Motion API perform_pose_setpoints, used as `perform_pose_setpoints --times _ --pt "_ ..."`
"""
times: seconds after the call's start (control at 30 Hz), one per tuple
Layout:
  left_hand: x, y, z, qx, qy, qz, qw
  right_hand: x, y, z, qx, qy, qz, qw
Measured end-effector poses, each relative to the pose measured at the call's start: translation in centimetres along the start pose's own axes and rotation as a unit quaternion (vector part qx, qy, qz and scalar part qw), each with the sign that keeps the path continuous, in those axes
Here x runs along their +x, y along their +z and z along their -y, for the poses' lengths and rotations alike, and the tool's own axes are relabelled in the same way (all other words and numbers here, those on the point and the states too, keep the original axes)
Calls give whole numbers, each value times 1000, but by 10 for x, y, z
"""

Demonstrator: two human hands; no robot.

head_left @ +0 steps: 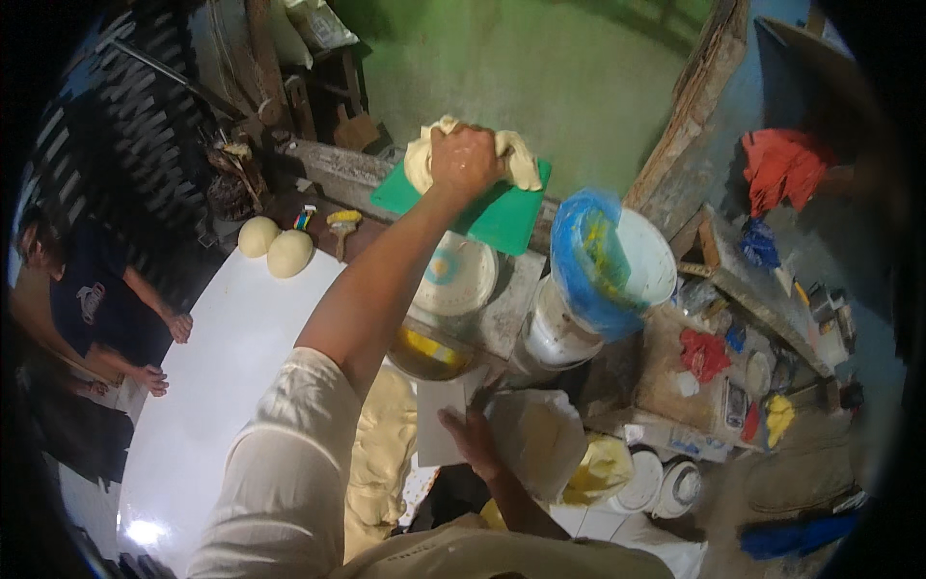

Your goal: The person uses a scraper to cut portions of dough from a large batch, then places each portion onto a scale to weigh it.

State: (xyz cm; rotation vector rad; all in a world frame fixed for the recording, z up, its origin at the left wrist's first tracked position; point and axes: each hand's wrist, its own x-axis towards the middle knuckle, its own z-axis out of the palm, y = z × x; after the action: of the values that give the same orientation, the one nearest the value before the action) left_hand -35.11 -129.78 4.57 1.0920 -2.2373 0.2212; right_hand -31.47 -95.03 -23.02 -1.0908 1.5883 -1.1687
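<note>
In the head view, the left hand (468, 159) reaches far forward, its grip folded down over a soft, pale slab of dough (422, 166) that droops out on both sides of the knuckles, above a green board (509, 220). The right hand (470, 442) is lower and closer to the body, its fingers at the right edge of a flat whitish panel (436, 439); whether that grip is closed on it I cannot tell. Left of the panel, partly behind the left sleeve, stretches a long, lumpy dough mass (376, 463). Two smooth dough balls (274, 247) sit touching at the far end of the white tabletop (222, 376), with a brush (342, 229) near them. Nearer than the green board stands a round white tub (471, 289), and to its right a white bucket (648, 253) with a blue plastic bag (577, 236) over its left side. At the tabletop's left edge stands a co-worker (92, 289), both hands near the rim.
</note>
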Motion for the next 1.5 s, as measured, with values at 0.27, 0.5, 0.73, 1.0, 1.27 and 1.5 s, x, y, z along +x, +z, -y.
perform_pose_setpoints --times 0.27,0.5,0.73,1.0,1.27,1.5 --pt "60 -41 131 -808 -259 -157 505 -21 -45 -8 45 137 -93 985" --pt "-152 -292 311 -829 -197 -203 482 -51 0 14 25 100 -36 994" --pt "-465 -323 498 -371 -522 -199 742 -77 17 -9 -20 145 4 989" --pt "-797 -257 461 197 -448 375 787 -161 87 -1 -110 201 63 971" --pt "-831 -246 50 -64 -309 244 917 -272 146 -82 -369 -49 73 925" --pt "-907 -160 34 80 -241 105 961 -315 231 -139 -279 -179 191 924"
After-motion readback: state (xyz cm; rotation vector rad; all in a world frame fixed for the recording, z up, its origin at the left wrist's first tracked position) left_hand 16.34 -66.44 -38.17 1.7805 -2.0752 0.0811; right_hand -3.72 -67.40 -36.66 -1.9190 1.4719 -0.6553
